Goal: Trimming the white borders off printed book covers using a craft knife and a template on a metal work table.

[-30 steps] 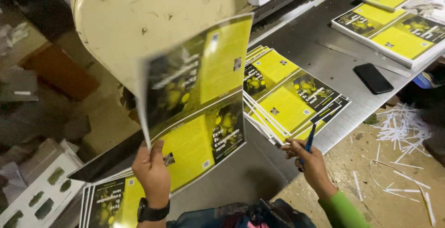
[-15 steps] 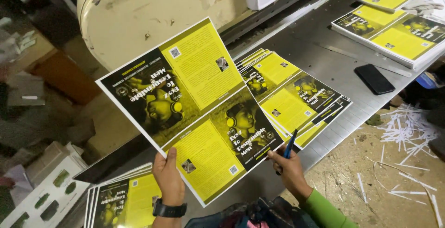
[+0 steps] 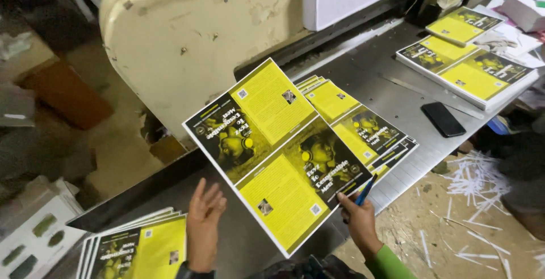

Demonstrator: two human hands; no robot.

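Printed sheet (image 3: 278, 151): yellow-black, pinched at right edge by right hand (image 3: 357, 219) holding blue pen (image 3: 365, 191); left hand (image 3: 203, 222) open, empty, near stack (image 3: 139, 248) on desk (image 3: 397, 86). Best support both edges.

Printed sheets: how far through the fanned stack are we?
Looks done: a small pile lies beside the left hand. In hand: the right hand, also gripping a blue pen, holds one yellow-and-black sheet; the left is open, off it. Left: the fanned stack on the metal table.

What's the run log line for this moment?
left hand: open, beside sheet | right hand: holds pen, grips sheet | stack: on table
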